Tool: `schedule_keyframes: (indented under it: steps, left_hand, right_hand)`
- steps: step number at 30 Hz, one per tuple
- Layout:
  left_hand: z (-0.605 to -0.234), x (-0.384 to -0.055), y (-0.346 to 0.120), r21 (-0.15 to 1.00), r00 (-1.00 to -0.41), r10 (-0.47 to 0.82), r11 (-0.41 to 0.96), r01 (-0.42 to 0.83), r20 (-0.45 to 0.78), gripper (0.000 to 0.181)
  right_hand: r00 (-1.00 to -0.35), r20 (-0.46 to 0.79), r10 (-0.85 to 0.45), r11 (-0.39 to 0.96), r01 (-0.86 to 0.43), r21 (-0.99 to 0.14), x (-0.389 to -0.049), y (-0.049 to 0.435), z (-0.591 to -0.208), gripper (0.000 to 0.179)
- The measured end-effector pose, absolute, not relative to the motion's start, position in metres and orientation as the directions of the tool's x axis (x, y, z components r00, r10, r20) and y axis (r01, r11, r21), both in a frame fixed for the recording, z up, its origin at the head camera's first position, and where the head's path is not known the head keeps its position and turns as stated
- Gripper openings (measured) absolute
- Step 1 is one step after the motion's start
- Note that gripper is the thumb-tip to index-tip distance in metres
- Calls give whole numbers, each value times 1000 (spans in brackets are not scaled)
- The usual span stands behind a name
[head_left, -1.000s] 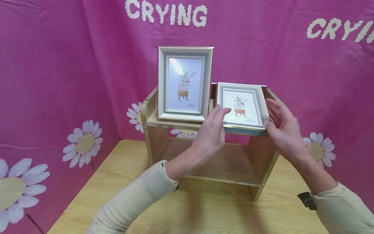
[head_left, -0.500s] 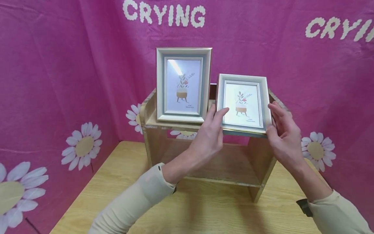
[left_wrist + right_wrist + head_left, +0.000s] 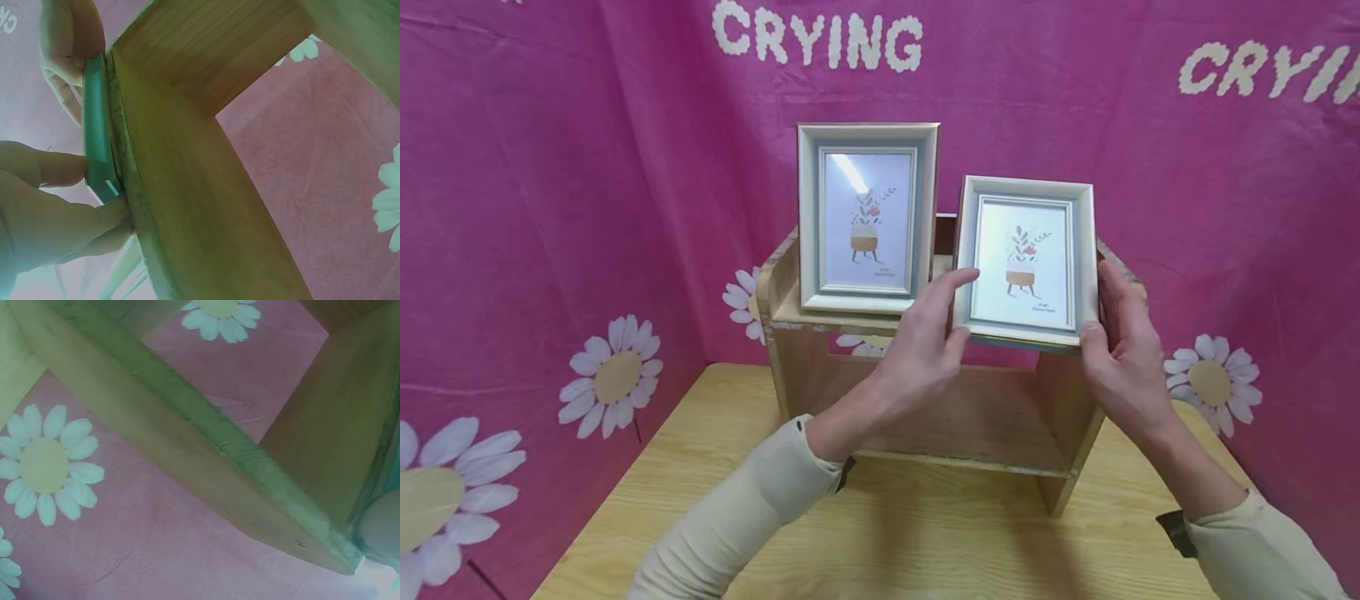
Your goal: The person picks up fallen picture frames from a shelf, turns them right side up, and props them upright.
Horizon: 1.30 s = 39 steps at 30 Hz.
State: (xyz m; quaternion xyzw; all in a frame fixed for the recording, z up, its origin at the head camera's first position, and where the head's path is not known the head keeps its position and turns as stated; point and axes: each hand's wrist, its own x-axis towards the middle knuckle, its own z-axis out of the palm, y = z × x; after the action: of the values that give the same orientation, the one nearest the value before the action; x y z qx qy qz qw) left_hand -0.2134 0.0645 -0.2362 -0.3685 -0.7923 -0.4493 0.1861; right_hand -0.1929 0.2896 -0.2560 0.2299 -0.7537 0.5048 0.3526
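The right-hand picture frame (image 3: 1086, 250), pale with a grey-blue inner border and a potted-plant print, leans back at the top front edge of a small wooden shelf (image 3: 955, 408). My left hand (image 3: 917, 333) pinches its lower left side, the index finger overlapping the front. On the opposite side my right hand (image 3: 1123, 350) grips the frame, thumb at the lower right corner. The left wrist view shows the frame's bluish-green edge (image 3: 97, 125) right at the shelf's edge, between both hands. A matching picture frame (image 3: 808, 217) stands upright on the shelf's left half.
The shelf stands on a light wooden table (image 3: 700, 467). Behind and beside it hangs a pink cloth (image 3: 1037, 100) with white lettering and daisies. In the right wrist view, the shelf's side panel (image 3: 187, 450) crosses diagonally.
The right-hand picture frame has tilted up from nearly flat to a steeper lean, its top edge rising. Both hands have moved with it; the other frame stays in place.
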Motion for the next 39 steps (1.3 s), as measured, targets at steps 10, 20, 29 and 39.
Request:
schedule_keyframes:
  steps: [10, 20, 29, 39]
  left_hand:
    - [-240, -217, 64, 550, -608, 400, 262, 793, 685, 57]
    - [-241, -224, 66, 445, -521, 357, 276, 852, 776, 56]
    - [-250, -229, 70, 355, -437, 332, 282, 892, 836, 57]
    - [-256, -234, 75, 268, -360, 323, 296, 917, 875, 59]
  right_hand:
    - [-749, 663, 3, 462, -587, -665, -189, 286, -238, 67]
    - [-783, 621, 21, 495, -532, -687, -193, 289, -219, 74]
    - [-882, 470, 23, 518, -392, -760, -197, 295, -192, 86]
    - [-899, 437, 16, 556, -356, -751, -211, 313, -163, 87]
